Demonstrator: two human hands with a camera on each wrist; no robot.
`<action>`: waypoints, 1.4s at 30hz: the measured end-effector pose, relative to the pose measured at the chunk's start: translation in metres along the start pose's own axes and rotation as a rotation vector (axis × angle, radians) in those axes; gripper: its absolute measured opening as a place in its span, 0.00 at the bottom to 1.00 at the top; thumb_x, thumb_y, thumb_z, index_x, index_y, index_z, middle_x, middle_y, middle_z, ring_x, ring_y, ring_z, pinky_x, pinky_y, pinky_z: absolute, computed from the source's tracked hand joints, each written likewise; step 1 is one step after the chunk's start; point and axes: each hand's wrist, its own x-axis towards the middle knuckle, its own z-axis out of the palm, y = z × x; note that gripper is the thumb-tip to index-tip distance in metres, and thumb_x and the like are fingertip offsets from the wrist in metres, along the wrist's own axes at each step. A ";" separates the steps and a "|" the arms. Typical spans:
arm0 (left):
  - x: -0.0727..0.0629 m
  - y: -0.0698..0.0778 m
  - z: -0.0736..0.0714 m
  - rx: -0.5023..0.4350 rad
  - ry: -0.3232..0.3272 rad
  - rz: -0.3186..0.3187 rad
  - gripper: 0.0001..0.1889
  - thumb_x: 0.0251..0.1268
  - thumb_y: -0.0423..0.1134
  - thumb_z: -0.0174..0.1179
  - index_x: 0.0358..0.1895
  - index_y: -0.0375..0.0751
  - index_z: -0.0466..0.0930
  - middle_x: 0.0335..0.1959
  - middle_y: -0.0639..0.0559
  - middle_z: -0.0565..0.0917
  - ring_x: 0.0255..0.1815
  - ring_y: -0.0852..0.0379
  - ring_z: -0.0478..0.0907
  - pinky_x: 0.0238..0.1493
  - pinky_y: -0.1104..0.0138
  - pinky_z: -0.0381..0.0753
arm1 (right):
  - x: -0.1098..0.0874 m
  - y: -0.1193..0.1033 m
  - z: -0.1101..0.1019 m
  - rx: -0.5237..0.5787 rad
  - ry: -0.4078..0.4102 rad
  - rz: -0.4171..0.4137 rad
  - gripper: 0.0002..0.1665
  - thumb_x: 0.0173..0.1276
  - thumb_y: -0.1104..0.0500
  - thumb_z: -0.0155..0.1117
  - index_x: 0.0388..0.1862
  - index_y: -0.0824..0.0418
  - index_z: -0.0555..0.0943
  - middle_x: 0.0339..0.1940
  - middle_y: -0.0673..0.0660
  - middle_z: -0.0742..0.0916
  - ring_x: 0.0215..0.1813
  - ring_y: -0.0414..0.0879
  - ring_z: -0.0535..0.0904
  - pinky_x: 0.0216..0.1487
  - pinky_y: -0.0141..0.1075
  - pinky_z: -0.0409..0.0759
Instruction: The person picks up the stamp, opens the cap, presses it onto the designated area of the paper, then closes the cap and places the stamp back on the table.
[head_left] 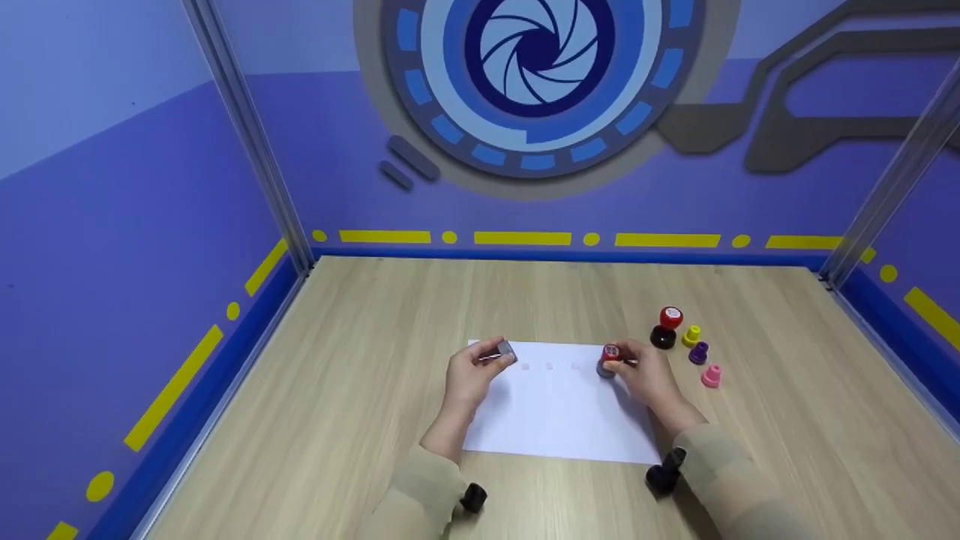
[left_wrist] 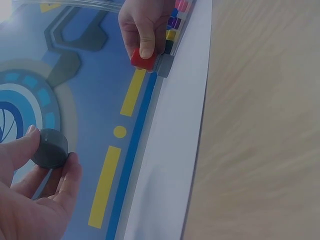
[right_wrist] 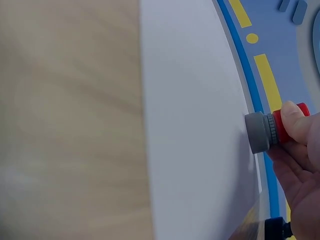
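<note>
My left hand [head_left: 470, 375] pinches a small grey cap [left_wrist: 50, 148] between thumb and fingers, over the upper left of a white sheet of paper [head_left: 555, 420]. My right hand [head_left: 646, 371] grips a stamp with a red handle and grey base [right_wrist: 270, 127] above the paper's upper right part. In the head view its top carries a patterned label. Three faint pinkish marks [head_left: 549, 366] lie in a row on the sheet between the hands. Whether the stamp's base touches the paper I cannot tell.
Right of the paper stand another red-topped stamp with a black base [head_left: 665, 328] and small yellow [head_left: 692, 336], purple [head_left: 698, 353] and pink [head_left: 712, 376] stamps. Walls bound the wooden table [head_left: 337, 390] at left, back and right. Black wrist devices [head_left: 663, 478] sit by both sleeves.
</note>
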 end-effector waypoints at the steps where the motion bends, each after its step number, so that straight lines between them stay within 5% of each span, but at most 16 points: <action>1: 0.000 0.000 0.000 -0.002 -0.001 0.002 0.20 0.63 0.33 0.72 0.58 0.33 0.84 0.54 0.40 0.87 0.56 0.49 0.84 0.55 0.67 0.88 | 0.000 0.000 0.000 0.002 0.001 -0.001 0.25 0.73 0.59 0.68 0.65 0.68 0.78 0.60 0.69 0.85 0.66 0.64 0.80 0.71 0.56 0.77; 11: -0.002 0.001 0.002 0.000 -0.015 0.016 0.21 0.63 0.32 0.72 0.59 0.31 0.84 0.55 0.39 0.86 0.55 0.48 0.84 0.54 0.67 0.88 | 0.002 -0.001 -0.003 0.021 -0.019 0.007 0.26 0.72 0.59 0.70 0.64 0.70 0.79 0.59 0.70 0.86 0.63 0.63 0.82 0.69 0.55 0.80; 15: -0.002 0.003 0.003 -0.024 -0.025 0.029 0.20 0.63 0.32 0.72 0.58 0.31 0.84 0.55 0.38 0.86 0.54 0.48 0.85 0.52 0.67 0.88 | 0.002 -0.016 -0.022 0.096 0.046 0.018 0.27 0.70 0.54 0.72 0.62 0.68 0.81 0.54 0.64 0.89 0.56 0.52 0.84 0.61 0.41 0.85; 17: -0.003 0.004 0.004 -0.038 -0.031 0.026 0.20 0.63 0.32 0.72 0.58 0.32 0.84 0.55 0.38 0.86 0.52 0.50 0.85 0.52 0.68 0.89 | -0.001 -0.028 -0.035 0.239 0.117 0.033 0.27 0.69 0.53 0.74 0.62 0.65 0.82 0.50 0.54 0.90 0.51 0.43 0.83 0.55 0.30 0.84; 20: -0.004 0.006 0.006 -0.074 -0.054 0.014 0.21 0.64 0.31 0.71 0.60 0.31 0.82 0.55 0.37 0.86 0.49 0.52 0.86 0.50 0.67 0.90 | -0.009 -0.047 -0.051 0.607 0.170 0.034 0.23 0.69 0.56 0.73 0.61 0.61 0.84 0.45 0.43 0.89 0.48 0.34 0.84 0.52 0.22 0.83; 24: -0.008 0.007 0.013 -0.148 -0.107 -0.011 0.23 0.65 0.28 0.68 0.62 0.28 0.78 0.54 0.35 0.85 0.45 0.54 0.88 0.49 0.63 0.91 | -0.026 -0.061 -0.051 1.097 0.047 0.088 0.10 0.75 0.59 0.65 0.52 0.52 0.86 0.45 0.42 0.90 0.50 0.35 0.87 0.57 0.26 0.85; 28: -0.013 0.009 0.024 -0.196 -0.178 -0.029 0.19 0.65 0.27 0.68 0.58 0.25 0.78 0.52 0.35 0.87 0.44 0.55 0.89 0.49 0.62 0.91 | -0.043 -0.063 -0.031 1.321 -0.101 0.169 0.13 0.82 0.61 0.53 0.44 0.51 0.86 0.43 0.46 0.92 0.49 0.36 0.88 0.60 0.28 0.84; 33: -0.019 0.011 0.033 -0.211 -0.235 -0.027 0.17 0.65 0.28 0.68 0.56 0.27 0.80 0.49 0.37 0.88 0.44 0.54 0.90 0.48 0.61 0.91 | -0.057 -0.067 -0.005 1.331 -0.189 0.232 0.10 0.82 0.64 0.52 0.46 0.54 0.82 0.44 0.48 0.92 0.48 0.38 0.89 0.60 0.30 0.85; 42: -0.025 0.010 0.036 -0.198 -0.267 -0.014 0.18 0.63 0.30 0.71 0.55 0.29 0.82 0.48 0.38 0.89 0.42 0.55 0.90 0.45 0.63 0.92 | -0.064 -0.070 0.013 1.216 -0.139 0.300 0.09 0.77 0.65 0.61 0.53 0.59 0.82 0.46 0.51 0.90 0.49 0.41 0.89 0.58 0.33 0.87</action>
